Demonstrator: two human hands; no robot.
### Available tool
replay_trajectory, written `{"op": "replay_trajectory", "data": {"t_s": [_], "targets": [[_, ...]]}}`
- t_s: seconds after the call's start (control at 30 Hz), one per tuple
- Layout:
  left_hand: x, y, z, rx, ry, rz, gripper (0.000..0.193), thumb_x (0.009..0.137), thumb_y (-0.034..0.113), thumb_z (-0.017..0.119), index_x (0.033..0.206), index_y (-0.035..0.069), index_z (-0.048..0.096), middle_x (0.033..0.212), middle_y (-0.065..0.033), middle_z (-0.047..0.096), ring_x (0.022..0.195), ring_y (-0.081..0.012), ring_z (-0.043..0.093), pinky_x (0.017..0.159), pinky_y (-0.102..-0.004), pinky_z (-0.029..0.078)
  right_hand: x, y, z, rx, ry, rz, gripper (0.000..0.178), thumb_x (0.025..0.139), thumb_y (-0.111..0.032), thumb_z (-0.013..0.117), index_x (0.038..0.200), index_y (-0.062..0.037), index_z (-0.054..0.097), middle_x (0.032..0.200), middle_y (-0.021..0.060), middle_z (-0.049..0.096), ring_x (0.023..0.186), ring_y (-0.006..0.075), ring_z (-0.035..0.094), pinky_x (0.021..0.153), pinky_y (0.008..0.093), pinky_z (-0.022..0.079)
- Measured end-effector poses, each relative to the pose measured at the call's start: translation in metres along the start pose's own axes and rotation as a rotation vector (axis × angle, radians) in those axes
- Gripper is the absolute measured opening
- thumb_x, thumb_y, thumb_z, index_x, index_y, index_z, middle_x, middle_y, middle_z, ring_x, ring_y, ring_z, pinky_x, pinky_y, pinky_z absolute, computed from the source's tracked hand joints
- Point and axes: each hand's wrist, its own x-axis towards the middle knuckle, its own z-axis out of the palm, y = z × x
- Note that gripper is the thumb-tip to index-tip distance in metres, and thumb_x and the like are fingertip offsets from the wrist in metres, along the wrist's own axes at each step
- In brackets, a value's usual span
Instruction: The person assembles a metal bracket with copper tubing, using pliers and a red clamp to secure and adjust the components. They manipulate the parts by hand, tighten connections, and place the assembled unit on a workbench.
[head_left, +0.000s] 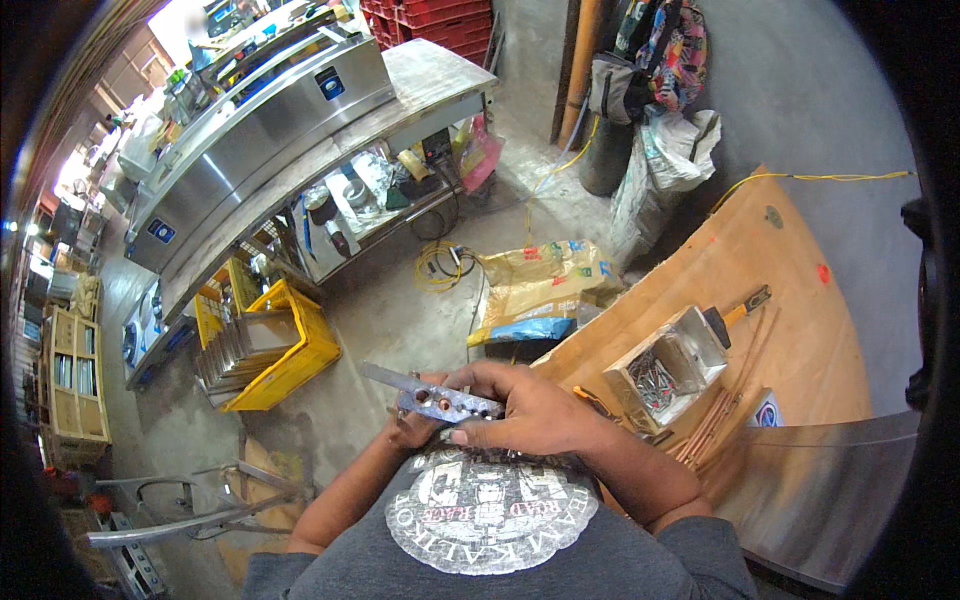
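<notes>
Close to my chest I hold a grey metal flaring bar (455, 404) with a row of round holes that get smaller toward its right end. Copper colour shows in the larger holes, but I cannot tell how far any tube reaches through. My right hand (530, 405) is closed on the bar's right end, fingers over the far edge and thumb along the near side. From below and behind, my left hand (412, 425) grips the left part; the bar hides most of its fingers. The bar's left tip sticks out past that hand.
On the right, a wooden tabletop (800, 290) carries a metal box of screws (660, 375), a hammer (745, 305) and copper tubes (710, 425). A yellow crate (310, 345) of flat panels stands left on the floor. Beyond is a steel workbench (260, 130); metal frames (200, 520) lie lower left.
</notes>
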Motion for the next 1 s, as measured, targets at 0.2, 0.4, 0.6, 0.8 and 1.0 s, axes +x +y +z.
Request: {"op": "replay_trajectory", "data": {"t_s": [0.2, 0.4, 0.6, 0.8, 1.0], "targets": [[0.001, -0.004, -0.011, 0.193, -0.043, 0.241, 0.057, 0.086, 0.058, 0.056, 0.096, 0.002, 0.063, 0.091, -0.0065, 0.067, 0.083, -0.0158, 0.065, 0.073, -0.0337, 0.053, -0.002, -0.030, 0.000, -0.249, -0.050, -0.181, 0.058, 0.077, -0.017, 0.070, 0.130, -0.0005, 0.050, 0.112, 0.0155, 0.065, 0.103, 0.0213, 0.062, 0.092, 0.0336, 0.046], [-0.012, 0.034, 0.021, -0.189, 0.147, 0.097, 0.040, 0.086, 0.040, 0.060, 0.093, 0.001, 0.063, 0.088, -0.0084, 0.065, 0.082, -0.0176, 0.063, 0.075, -0.0343, 0.051, -0.003, -0.029, -0.006, -0.310, -0.054, -0.133, 0.061, 0.077, -0.018, 0.067, 0.133, -0.0014, 0.049, 0.118, 0.0182, 0.063, 0.108, 0.0246, 0.061, 0.094, 0.0354, 0.046], [-0.007, 0.048, 0.015, -0.019, 0.112, 0.350, 0.040, 0.078, 0.040, 0.070, 0.085, 0.001, 0.059, 0.074, -0.0053, 0.057, 0.067, -0.0183, 0.054, 0.060, -0.0331, 0.043, -0.011, -0.030, -0.006, -0.278, -0.040, -0.152, 0.060, 0.079, -0.020, 0.068, 0.132, -0.0005, 0.050, 0.116, 0.0191, 0.063, 0.107, 0.0255, 0.062, 0.094, 0.0352, 0.045], [-0.009, 0.047, 0.016, -0.200, 0.029, 0.433, 0.053, 0.071, 0.049, 0.076, 0.092, 0.003, 0.058, 0.084, -0.0087, 0.057, 0.073, -0.0177, 0.053, 0.062, -0.0318, 0.042, -0.013, -0.030, -0.007, -0.304, -0.018, -0.134, 0.061, 0.078, -0.021, 0.069, 0.132, -0.0007, 0.050, 0.117, 0.0192, 0.062, 0.108, 0.0272, 0.062, 0.094, 0.0362, 0.045], [-0.006, 0.054, 0.020, 0.028, 0.152, 0.411, 0.053, 0.074, 0.055, 0.069, 0.084, 0.005, 0.057, 0.074, -0.0057, 0.053, 0.065, -0.0175, 0.051, 0.056, -0.0317, 0.040, -0.010, -0.025, -0.009, -0.281, -0.013, -0.194, 0.060, 0.078, -0.020, 0.069, 0.132, -0.0004, 0.051, 0.119, 0.0185, 0.062, 0.110, 0.0258, 0.061, 0.096, 0.0353, 0.044]]}}
